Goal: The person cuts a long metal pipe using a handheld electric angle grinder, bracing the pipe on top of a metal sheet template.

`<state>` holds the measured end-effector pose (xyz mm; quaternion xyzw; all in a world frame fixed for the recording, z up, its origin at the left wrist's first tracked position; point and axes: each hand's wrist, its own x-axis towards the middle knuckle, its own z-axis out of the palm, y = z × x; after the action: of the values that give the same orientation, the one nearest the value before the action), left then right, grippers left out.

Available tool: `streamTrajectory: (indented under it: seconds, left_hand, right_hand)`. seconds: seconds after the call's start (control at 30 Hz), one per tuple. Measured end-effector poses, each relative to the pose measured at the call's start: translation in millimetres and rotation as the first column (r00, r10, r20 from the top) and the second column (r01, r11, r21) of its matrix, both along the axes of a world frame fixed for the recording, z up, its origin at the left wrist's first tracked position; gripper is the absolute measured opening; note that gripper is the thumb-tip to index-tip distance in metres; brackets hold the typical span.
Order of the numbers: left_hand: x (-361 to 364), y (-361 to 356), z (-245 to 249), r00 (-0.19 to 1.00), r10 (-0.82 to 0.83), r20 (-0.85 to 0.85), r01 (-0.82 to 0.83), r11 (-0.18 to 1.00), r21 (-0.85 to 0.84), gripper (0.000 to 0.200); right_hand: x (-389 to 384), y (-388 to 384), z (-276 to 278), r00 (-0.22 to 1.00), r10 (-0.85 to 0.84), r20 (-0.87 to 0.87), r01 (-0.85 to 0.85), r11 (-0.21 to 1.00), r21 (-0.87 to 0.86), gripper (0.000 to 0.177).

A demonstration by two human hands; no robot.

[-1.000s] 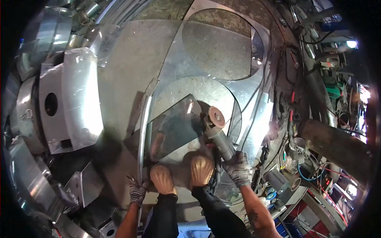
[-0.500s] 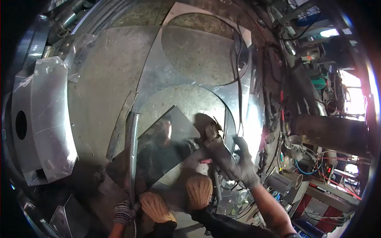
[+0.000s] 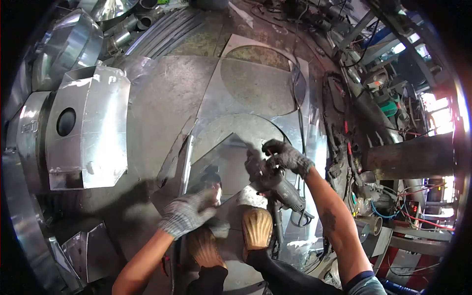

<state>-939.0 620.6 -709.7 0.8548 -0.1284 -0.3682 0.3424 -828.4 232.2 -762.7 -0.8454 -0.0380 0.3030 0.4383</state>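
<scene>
My left hand [image 3: 189, 214], in a grey knit glove, reaches over a dark, pointed sheet of metal [image 3: 223, 155] with its fingers stretched out and nothing seen in them. A long metal bar [image 3: 186, 164] lies just left of that sheet. My right hand [image 3: 290, 158], in a darker glove, has its fingers curled at the head end of an angle grinder [image 3: 285, 191]. Whether they grip the tool or some small piece is hidden. The grinder rests between my right shoe and the sheet with its cord end toward me.
A large plate with round cutouts [image 3: 211, 93] lies ahead on the floor. To the left stands a folded metal housing [image 3: 105, 128] with a round hole. Bent sheet pieces [image 3: 91, 250] sit at lower left. A thick pipe [image 3: 413, 155], cables and hoses crowd the right side.
My left hand has left the bar's lower end and moved up and right over the sheet. My right hand has shifted from the grinder's body to its head end. The view has swung left.
</scene>
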Motion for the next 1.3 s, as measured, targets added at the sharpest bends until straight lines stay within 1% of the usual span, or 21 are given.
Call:
streamTrajectory:
  seconds: [0.07, 0.13, 0.2, 0.27, 0.33, 0.4, 0.5, 0.57, 0.67, 0.73, 0.8, 0.83, 0.87, 0.93, 0.97, 1.0, 1.03, 1.07, 1.13, 1.27, 1.3]
  left_hand:
    - [8.6, -36.6, 22.2, 0.948, -0.033, 0.317, 0.095, 0.979, -0.182, 0.065]
    - [6.5, -75.6, 41.6, 0.723, -0.082, 0.686, 0.253, 0.955, -0.153, 0.057]
    - [12.0, -110.4, 85.9, 0.73, -0.11, 0.675, 0.451, 0.82, -0.354, 0.057]
    - [9.9, -132.0, 103.2, 0.634, -0.304, 0.711, 0.589, 0.786, -0.189, 0.056]
    - [5.9, -132.6, 167.5, 0.699, -0.587, 0.408, 0.64, 0.768, 0.009, 0.056]
    - [-3.5, -136.5, 163.0, 0.689, -0.531, 0.494, 0.633, 0.772, -0.054, 0.057]
    - [-16.1, -156.8, 147.2, 0.631, -0.641, 0.437, 0.659, 0.74, 0.135, 0.056]
    - [-9.9, -170.9, 136.0, 0.6, -0.629, 0.495, 0.663, 0.736, 0.132, 0.054]
    - [3.2, -182.4, 108.2, 0.615, -0.516, 0.597, 0.634, 0.774, 0.017, 0.049]
    - [20.6, -184.9, 101.1, 0.641, -0.548, 0.537, 0.658, 0.752, -0.018, 0.047]
    - [28.5, -179.2, 95.2, 0.607, -0.505, 0.613, 0.639, 0.769, 0.0, 0.044]
    - [30.1, -175.7, 85.9, 0.628, -0.45, 0.635, 0.615, 0.787, -0.051, 0.044]
    - [27.6, -175.6, 76.7, 0.648, -0.399, 0.649, 0.595, 0.797, -0.105, 0.044]
    - [27.2, -178.2, 85.1, 0.62, -0.466, 0.631, 0.619, 0.785, -0.028, 0.048]
    - [24.2, -178.8, 82.8, 0.614, -0.484, 0.623, 0.606, 0.795, 0.02, 0.049]
    - [21.9, -179.5, 78.7, 0.609, -0.494, 0.62, 0.588, 0.806, 0.066, 0.05]
    - [17.4, -181.1, 67.4, 0.567, -0.307, 0.765, 0.583, 0.805, -0.108, 0.049]
    - [11.0, -185.6, 57.8, 0.567, -0.325, 0.757, 0.607, 0.787, -0.116, 0.049]
    - [-1.4, -195.2, 80.4, 0.503, -0.553, 0.665, 0.615, 0.769, 0.174, 0.051]
    - [-14.4, -238.5, 101.8, 0.479, -0.678, 0.558, 0.719, 0.667, 0.194, 0.05]
    - [-18.4, -240.6, 95.4, 0.488, -0.634, 0.6, 0.695, 0.698, 0.174, 0.048]
  right_hand:
    - [-40.6, 17.8, 77.6, 0.878, -0.265, -0.398, 0.406, 0.852, 0.329, 0.053]
    - [-61.8, 17.1, 96.0, 0.935, -0.221, -0.277, 0.316, 0.873, 0.371, 0.051]
    - [-81.0, 24.0, 125.7, 0.978, -0.195, -0.081, 0.211, 0.894, 0.394, 0.046]
    - [-106.3, 36.6, 177.9, 0.933, -0.245, -0.262, 0.34, 0.837, 0.429, 0.045]
    - [-124.1, 32.1, 187.7, 0.969, -0.15, -0.196, 0.219, 0.89, 0.401, 0.044]
    - [-133.1, 25.7, 192.9, 0.996, -0.038, -0.082, 0.066, 0.924, 0.377, 0.045]
    - [-148.7, 19.4, 176.4, 0.977, -0.117, -0.178, 0.178, 0.907, 0.381, 0.042]
    - [-153.0, 7.7, 167.7, 0.977, -0.181, -0.112, 0.213, 0.812, 0.543, 0.042]
    - [-151.0, -14.6, 155.1, 0.945, -0.173, -0.277, 0.318, 0.674, 0.667, 0.045]
    - [-153.1, -19.0, 139.6, 0.967, -0.197, -0.161, 0.254, 0.738, 0.625, 0.043]
    - [-148.4, -7.9, 122.1, 0.97, -0.239, -0.04, 0.143, 0.434, 0.889, 0.04]
    - [-140.2, 0.5, 106.6, 0.959, -0.279, 0.05, 0.073, 0.413, 0.908, 0.035]
    - [-140.5, -7.1, 96.8, 0.951, -0.31, -0.013, 0.189, 0.544, 0.817, 0.031]
    - [-112.8, -18.8, 46.7, 0.98, -0.16, 0.122, -0.049, 0.399, 0.916, 0.028]
    - [-114.1, -24.2, 98.0, 0.945, -0.074, 0.318, -0.125, 0.82, 0.559, 0.03]
    - [-116.7, -33.8, 111.5, 0.956, -0.067, 0.286, -0.098, 0.845, 0.526, 0.035]
    - [-120.6, -43.0, 119.7, 0.972, -0.096, 0.215, -0.037, 0.84, 0.541, 0.04]
    - [-125.1, -50.8, 129.0, 0.985, -0.114, 0.131, 0.034, 0.866, 0.499, 0.045]
    - [-126.3, -42.1, 181.7, 0.982, -0.173, -0.07, 0.186, 0.939, 0.288, 0.053]
    - [-133.6, -25.8, 186.8, 0.981, -0.061, -0.184, 0.03, 0.986, -0.165, 0.061]
    - [-144.8, -29.7, 180.3, 0.976, -0.078, -0.202, 0.046, 0.986, -0.159, 0.061]
